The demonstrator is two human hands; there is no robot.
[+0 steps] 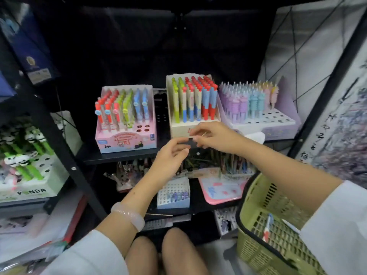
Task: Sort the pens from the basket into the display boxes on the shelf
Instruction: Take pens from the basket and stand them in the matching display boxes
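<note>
Single view: head-worn, wide-angle, looking forward and down. Close to shelf (pixel 119 154); display boxes (pixel 126 118) at centre frame, near eye line. Both forearms enter from bottom edge; knees (pixel 158 253) directly below lens. Basket (pixel 264 225) at lower right, very near. Straight lines bow at frame edges. No second view.
</note>
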